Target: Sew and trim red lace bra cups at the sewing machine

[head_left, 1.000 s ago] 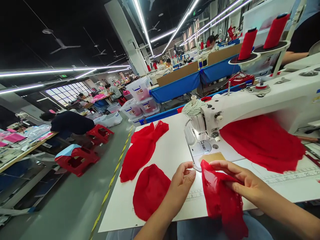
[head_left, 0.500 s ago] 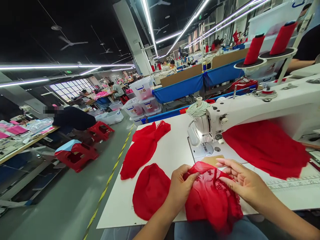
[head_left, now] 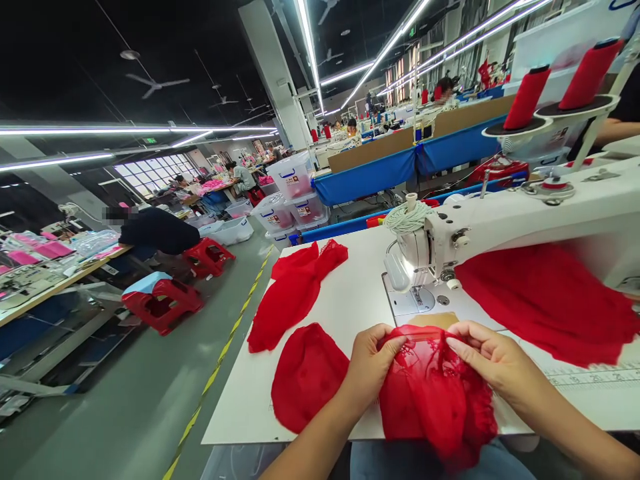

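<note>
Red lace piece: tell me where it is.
Head view, bottom centre: the red lace piece is pinched between left hand and right hand, draped over the table edge, just before the sewing machine.

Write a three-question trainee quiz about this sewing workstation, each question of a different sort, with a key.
1. True or false: the left hand and the right hand both grip the red lace piece.
2. The two thread cones above the sewing machine are: A white, B red, C blue?
3. How many loose red fabric pieces lie on the white table to the left of both hands?
Key: 1 true; 2 B; 3 two.
</note>
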`<state>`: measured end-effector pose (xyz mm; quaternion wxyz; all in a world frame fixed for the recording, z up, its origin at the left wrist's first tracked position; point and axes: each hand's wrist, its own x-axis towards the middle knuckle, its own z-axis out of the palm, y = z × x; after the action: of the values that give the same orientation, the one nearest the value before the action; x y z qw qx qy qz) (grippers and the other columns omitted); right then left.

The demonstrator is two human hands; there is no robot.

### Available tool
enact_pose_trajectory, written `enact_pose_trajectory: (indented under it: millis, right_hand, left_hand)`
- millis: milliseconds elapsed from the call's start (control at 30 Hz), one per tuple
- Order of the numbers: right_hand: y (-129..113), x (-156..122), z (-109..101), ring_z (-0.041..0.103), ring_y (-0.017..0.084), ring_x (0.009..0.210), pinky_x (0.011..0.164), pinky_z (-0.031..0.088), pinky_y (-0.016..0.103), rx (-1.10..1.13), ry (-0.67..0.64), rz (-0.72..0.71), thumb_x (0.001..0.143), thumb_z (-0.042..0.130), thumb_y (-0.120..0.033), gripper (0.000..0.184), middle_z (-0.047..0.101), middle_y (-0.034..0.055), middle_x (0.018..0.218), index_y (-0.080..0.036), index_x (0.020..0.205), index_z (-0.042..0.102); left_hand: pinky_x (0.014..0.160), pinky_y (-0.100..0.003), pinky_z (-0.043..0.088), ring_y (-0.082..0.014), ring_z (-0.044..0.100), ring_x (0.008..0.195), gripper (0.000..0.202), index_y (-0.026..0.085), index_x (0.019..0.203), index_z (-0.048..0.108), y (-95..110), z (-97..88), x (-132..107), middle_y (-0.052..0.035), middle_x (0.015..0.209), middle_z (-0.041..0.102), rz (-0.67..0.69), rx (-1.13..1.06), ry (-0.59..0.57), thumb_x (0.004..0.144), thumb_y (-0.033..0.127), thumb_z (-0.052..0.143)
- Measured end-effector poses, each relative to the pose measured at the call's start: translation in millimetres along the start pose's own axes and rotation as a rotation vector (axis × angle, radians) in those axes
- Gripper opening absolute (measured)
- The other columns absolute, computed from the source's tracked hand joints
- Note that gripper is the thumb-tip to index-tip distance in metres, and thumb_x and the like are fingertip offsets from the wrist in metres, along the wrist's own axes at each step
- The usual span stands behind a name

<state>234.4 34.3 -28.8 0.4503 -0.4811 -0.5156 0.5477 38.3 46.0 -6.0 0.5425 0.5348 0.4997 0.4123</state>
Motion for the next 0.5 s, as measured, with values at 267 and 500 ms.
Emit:
enact_pose_trajectory:
  millis: [267, 500]
  right_hand:
    - [11, 5, -8, 0.061, 0.017, 0.065, 0.058, 0.05, 0.025, 0.02, 0.096, 0.003, 0.076, 0.067, -0.06, 0.04, 0.069, 0.0032, 0.074, -0.021, 0.082, 0.065]
    - [11, 9, -5, 0.066, 0.021, 0.066, 0.057, 0.053, 0.029, 0.041, 0.111, 0.021, 0.074, 0.068, -0.06, 0.043, 0.072, 0.0069, 0.078, -0.019, 0.087, 0.065]
  left_hand:
    - [0.069, -0.027, 0.043, -0.0154, 0.057, 0.072, 0.017, 0.018, 0.087, 0.063, -9, -1.2, 7, -0.0026, 0.083, 0.063, 0.02, 0.018, 0.04, 0.071, 0.024, 0.06]
    - [0.065, -0.025, 0.042, -0.0139, 0.056, 0.068, 0.014, 0.017, 0.077, 0.061, -12, -2.1, 13, -0.0009, 0.076, 0.061, 0.033, 0.042, 0.062, 0.075, 0.031, 0.059]
